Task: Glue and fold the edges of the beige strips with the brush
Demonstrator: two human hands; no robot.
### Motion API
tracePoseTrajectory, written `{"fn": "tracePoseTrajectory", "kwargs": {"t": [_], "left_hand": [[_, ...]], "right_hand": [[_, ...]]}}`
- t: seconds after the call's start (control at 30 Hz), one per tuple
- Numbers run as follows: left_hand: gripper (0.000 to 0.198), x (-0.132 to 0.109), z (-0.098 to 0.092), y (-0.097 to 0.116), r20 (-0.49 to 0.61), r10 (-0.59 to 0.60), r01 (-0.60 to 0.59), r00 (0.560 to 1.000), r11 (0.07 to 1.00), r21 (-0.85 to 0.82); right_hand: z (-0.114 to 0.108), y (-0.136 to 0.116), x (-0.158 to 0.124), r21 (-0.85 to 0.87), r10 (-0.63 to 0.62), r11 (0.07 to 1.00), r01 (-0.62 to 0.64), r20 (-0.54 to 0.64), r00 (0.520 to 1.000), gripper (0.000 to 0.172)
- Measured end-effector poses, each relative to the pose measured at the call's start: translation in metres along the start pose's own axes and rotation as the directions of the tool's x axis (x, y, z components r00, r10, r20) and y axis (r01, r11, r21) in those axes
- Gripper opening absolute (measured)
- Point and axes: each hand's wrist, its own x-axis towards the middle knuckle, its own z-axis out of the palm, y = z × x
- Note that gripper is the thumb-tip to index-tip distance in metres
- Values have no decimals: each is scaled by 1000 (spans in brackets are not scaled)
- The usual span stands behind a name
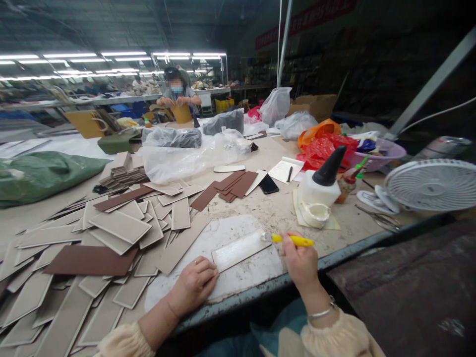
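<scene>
My right hand [300, 260] is closed round a yellow-handled brush [292, 240] whose bristles touch the right end of a pale rectangular strip [240, 249]. The strip lies on a white glue-smeared board [238, 277] at the table's near edge. My left hand [195, 283] presses with curled fingers on the strip's left end, holding it down. A white glue bottle with a black cone nozzle [323, 181] stands just beyond my right hand.
Several beige and brown card strips [119, 225] lie spread at the left, with a brown stack [232, 186] further back. A phone [268, 184], notepad [285, 169], white fan [433, 184], plastic bags and a purple basin [379, 153] crowd the right. Another person [177, 94] works at the far end.
</scene>
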Motion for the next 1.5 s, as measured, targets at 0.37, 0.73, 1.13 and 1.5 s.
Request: {"fn": "tracePoseTrajectory", "kwargs": {"t": [0.37,0.73,1.13,1.5], "left_hand": [[15,-5,3,-4,42,-11,11,999,1000,4],[14,-3,1,-2,34,-11,11,999,1000,1],[14,-4,1,-3,37,-16,16,999,1000,-15],[15,-3,1,-1,39,-13,13,999,1000,-13]], "right_hand": [[8,3,2,-104,-55,992,67,118,992,43],[32,-22,-33,179,-182,976,123,367,912,28],[1,8,-10,-280,-581,774,568,41,813,15],[33,-13,-35,-301,-593,671,677,330,734,20]]}}
